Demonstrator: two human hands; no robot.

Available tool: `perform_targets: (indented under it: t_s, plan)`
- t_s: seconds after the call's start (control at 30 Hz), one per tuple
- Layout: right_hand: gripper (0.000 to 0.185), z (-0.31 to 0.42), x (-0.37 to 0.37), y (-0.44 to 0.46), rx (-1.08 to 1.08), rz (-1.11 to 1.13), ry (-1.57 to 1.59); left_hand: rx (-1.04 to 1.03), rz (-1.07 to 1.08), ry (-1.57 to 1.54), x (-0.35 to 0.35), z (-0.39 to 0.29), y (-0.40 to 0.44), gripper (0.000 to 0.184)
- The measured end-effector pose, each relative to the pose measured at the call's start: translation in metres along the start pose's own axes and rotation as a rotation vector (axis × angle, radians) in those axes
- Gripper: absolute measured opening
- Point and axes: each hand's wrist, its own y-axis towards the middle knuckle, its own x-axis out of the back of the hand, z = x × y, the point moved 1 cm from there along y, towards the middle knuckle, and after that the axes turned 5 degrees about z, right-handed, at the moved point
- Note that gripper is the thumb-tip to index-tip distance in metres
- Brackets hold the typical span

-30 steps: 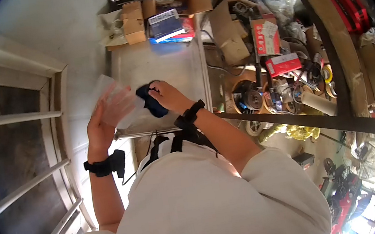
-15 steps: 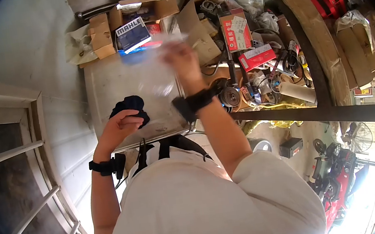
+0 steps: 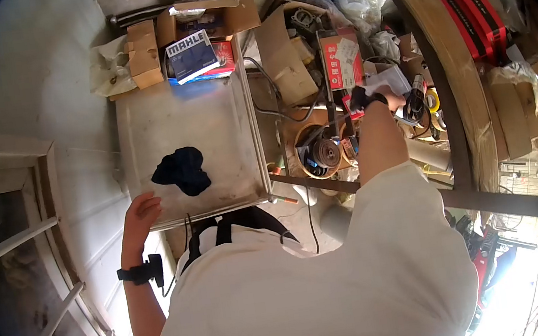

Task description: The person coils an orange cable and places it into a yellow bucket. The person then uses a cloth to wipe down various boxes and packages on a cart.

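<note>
A dark navy crumpled cloth lies on the metal table. My left hand is just off its lower left side, apart from it, with loosely bent fingers and nothing in them. Far to the right, my right hand reaches over the cluttered shelf. A pale, see-through plastic bag shows at its fingers, which are partly hidden; the hand appears closed on it. Beside that wrist is a red box, mostly covered by the black wrist strap.
A blue-and-white MAHLE box leans at the table's back, before an open carton. Right of the table are a red-and-white box, a round metal pulley and cables. A dark metal beam crosses below the shelf.
My right hand has swung from above the table to the shelf on the right, taking the clear plastic bag along. My left hand has let go of the dark cloth and drawn back toward me.
</note>
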Motion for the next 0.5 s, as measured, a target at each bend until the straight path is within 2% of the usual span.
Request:
perform_targets:
  t_s: [0.07,0.13,0.17,0.2,0.3,0.37,0.43,0.5]
  plan:
    - [0.037,0.0,0.014,0.018,0.011,0.053,-0.17,0.029,-0.054,-0.013,0.009,0.009,-0.001,0.037]
    - [0.028,-0.012,0.012,0.042,0.142,0.081,-0.352,0.039,-0.07,-0.014,0.015,0.019,0.002,0.037]
    - [0.018,-0.021,0.007,0.048,0.149,0.063,-0.318,0.046,-0.092,-0.013,0.019,0.025,0.0,0.036]
    - [0.022,-0.077,-0.038,0.168,0.132,0.499,-0.761,0.038,-0.07,-0.038,0.021,0.033,0.002,0.036]
    - [0.037,0.017,0.028,-0.02,-0.008,-0.088,-0.293,0.038,-0.068,0.015,0.015,0.023,0.007,0.036]
    - [0.036,-0.014,-0.008,-0.001,0.5,-0.362,-0.39,0.071,-0.074,-0.01,0.003,0.004,0.01,0.037]
    - [0.036,0.02,-0.013,-0.079,0.754,-0.064,-0.372,0.074,-0.061,-0.003,-0.001,0.004,0.018,0.037]
    - [0.032,0.022,-0.042,-0.153,0.914,0.418,0.045,0.081,-0.047,0.022,-0.008,0.007,0.025,0.037]
